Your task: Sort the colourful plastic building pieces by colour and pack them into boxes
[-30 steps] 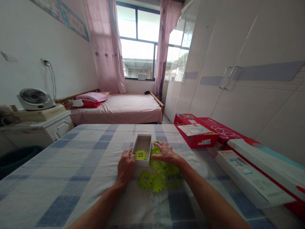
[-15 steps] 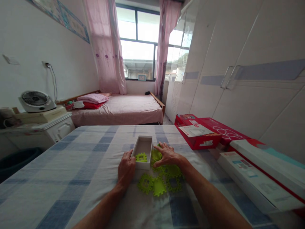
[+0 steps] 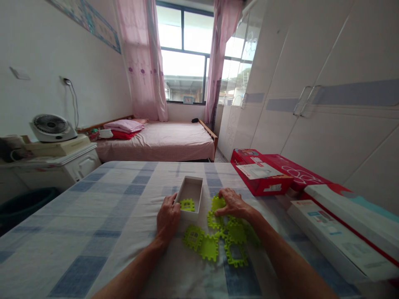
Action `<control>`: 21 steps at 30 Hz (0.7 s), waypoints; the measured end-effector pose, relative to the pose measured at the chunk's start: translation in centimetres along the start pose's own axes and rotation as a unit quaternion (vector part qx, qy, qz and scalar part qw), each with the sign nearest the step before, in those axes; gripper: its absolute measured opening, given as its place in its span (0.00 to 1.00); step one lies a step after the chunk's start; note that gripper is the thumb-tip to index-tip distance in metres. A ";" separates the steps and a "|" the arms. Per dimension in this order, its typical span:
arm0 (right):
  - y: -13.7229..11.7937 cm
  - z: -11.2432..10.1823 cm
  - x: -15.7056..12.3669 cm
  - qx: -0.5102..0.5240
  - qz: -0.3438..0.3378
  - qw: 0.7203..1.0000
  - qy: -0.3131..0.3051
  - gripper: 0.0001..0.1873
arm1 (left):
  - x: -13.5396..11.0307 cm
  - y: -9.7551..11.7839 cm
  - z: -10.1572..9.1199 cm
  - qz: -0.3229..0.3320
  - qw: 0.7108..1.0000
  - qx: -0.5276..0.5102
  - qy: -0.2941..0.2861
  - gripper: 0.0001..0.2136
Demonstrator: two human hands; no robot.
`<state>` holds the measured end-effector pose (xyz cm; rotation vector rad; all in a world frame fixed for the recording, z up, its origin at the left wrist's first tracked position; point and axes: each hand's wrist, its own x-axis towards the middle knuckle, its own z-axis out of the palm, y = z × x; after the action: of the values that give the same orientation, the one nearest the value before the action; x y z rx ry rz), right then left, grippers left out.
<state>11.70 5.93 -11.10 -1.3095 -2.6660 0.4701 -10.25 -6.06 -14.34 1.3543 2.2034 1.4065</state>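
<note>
Over the blue-and-white checked tablecloth [image 3: 124, 236], nearest: a bright green toothed frame [image 3: 236, 262] with a wide opening; just to its left, a solid green piece [image 3: 209, 248], touching a green window piece [image 3: 193, 238] farther left. At near right, well apart from these, a long white carton [image 3: 336, 236] running toward the far side. Slightly farther in, another solid green tile [image 3: 237, 232], partly under the right wrist, among more overlapping toothed edges, too crowded to count.

Next, left hand [image 3: 168, 216] closed around the near left side of a small open white box [image 3: 190, 215]; inside, at the near end, one small green grid [image 3: 187, 205]. To the right of the box, right hand [image 3: 233, 203] curved, thumb and fingers apart over the farthest green tile [image 3: 217, 203]; cannot tell whether gripping or merely touching.

Farther right, a red box [image 3: 268, 185] with a white leaflet [image 3: 255, 170] on top. Beyond the table, at left, a cabinet [image 3: 84, 164] bearing a fan [image 3: 52, 126]; at the far end, a pink-covered bed [image 3: 165, 143] below a window [image 3: 183, 62].
</note>
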 end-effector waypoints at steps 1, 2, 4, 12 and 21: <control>0.3 0.0 -0.1 0.011 0.001 1.000 0.006 0.28 | 0.0 0.0 0.0 0.001 1.000 -0.002 0.002 0.20; 0.5 0.0 -0.3 0.026 0.005 1.000 0.013 0.28 | 0.0 0.0 0.0 0.003 1.000 -0.004 0.003 0.20; 0.7 0.1 -0.6 0.057 0.015 0.998 0.033 0.27 | 0.0 0.0 0.0 0.009 1.000 -0.008 0.003 0.20; 0.8 -0.1 -0.9 0.228 0.029 0.959 0.165 0.17 | -0.3 0.4 0.2 0.059 0.998 -0.019 0.005 0.21; -5.0 -2.0 1.1 0.466 -0.003 0.877 0.113 0.24 | -0.4 0.5 0.4 0.089 0.996 -0.028 -0.016 0.20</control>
<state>7.81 4.40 -7.58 -0.9391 -1.7954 1.2884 -9.55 -6.05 -14.27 1.5745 2.0515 1.4816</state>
